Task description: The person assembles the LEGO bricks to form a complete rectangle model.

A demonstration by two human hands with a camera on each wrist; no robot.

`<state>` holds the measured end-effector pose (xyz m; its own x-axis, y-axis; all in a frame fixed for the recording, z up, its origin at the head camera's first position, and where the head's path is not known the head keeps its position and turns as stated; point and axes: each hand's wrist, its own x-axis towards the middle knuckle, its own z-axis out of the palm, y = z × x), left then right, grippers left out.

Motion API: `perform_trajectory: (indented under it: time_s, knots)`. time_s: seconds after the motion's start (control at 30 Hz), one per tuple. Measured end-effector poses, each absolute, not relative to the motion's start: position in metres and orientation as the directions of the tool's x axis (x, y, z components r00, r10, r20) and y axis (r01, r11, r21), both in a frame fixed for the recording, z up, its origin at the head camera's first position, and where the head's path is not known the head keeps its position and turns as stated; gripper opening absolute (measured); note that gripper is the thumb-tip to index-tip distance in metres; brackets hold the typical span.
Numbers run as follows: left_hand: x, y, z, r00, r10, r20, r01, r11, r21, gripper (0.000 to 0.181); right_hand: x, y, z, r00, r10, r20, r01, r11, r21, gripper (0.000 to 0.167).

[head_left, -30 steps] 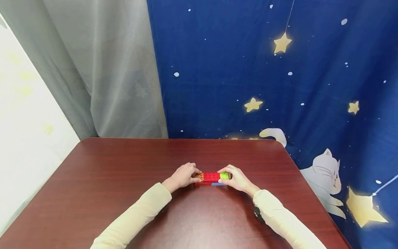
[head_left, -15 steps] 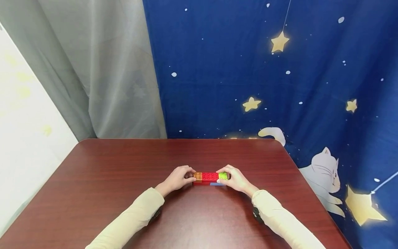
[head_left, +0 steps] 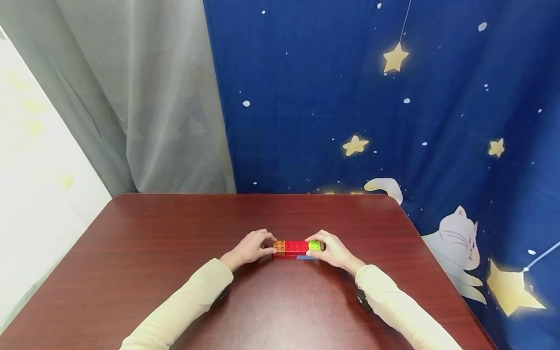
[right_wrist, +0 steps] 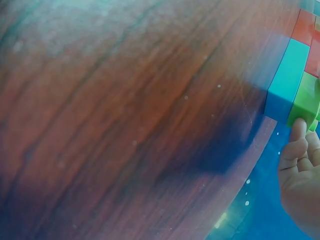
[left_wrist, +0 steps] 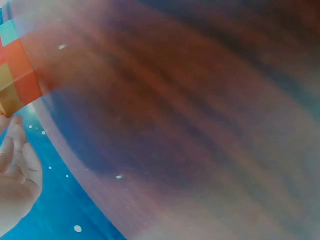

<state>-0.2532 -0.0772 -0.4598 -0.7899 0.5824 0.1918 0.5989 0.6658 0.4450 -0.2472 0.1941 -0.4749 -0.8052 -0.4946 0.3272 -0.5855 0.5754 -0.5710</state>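
A low two-layer row of toy building bricks lies across the table in the head view. On top sit an orange brick (head_left: 279, 248), a red brick (head_left: 297, 247) and a lime-green brick (head_left: 314, 245). Below them show another red brick (right_wrist: 303, 27) and a blue brick (right_wrist: 288, 75). My left hand (head_left: 249, 249) holds the outer end of the orange brick between thumb and index finger. At the other end my right hand (head_left: 334, 252) pinches the green brick, thumb in front and index finger behind. Both hands are only partly visible in the wrist views.
The brown wood-grain table (head_left: 183, 228) has rounded far corners. Behind it hang a grey curtain (head_left: 175, 97) and a blue star-patterned curtain (head_left: 306, 87). A dark device (head_left: 362, 297) sits under the right wrist.
My left thumb and index finger have slid left along the orange brick to its outer end, uncovering its studs. The right hand keeps its pinch; the bricks stay in place.
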Motion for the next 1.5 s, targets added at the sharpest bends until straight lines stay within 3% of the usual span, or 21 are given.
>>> perform_trajectory:
  time_s: [0.4,0.63,0.83,1.2,1.5]
  knots:
    - [-0.250,-0.064,-0.453,-0.788,0.594,0.159,0.609,0.716,0.341,0.032,-0.244,0.191,-0.477,-0.817,-0.485,0.312,-0.568,0.579,-0.586,0.033]
    - [-0.252,-0.058,-0.451,-0.728,0.648,0.222,0.685,0.691,0.231,0.023,-0.244,0.192,-0.477,-0.819,-0.486,0.304,-0.564,0.585,-0.583,0.033]
    - [-0.256,-0.053,-0.445,-0.717,0.671,0.189,0.696,0.704,0.142,0.023,-0.245,0.194,-0.474,-0.822,-0.474,0.315,-0.561,0.582,-0.589,0.033]
    - [-0.253,-0.058,-0.449,-0.764,0.626,0.159,0.644,0.724,0.246,0.027,-0.246,0.199,-0.476,-0.827,-0.487,0.280,-0.548,0.586,-0.597,0.041]
    - [-0.253,-0.068,-0.453,-0.768,0.612,0.187,0.639,0.716,0.280,0.034,-0.246,0.207,-0.473,-0.867,-0.465,0.180,-0.441,0.546,-0.712,0.034]
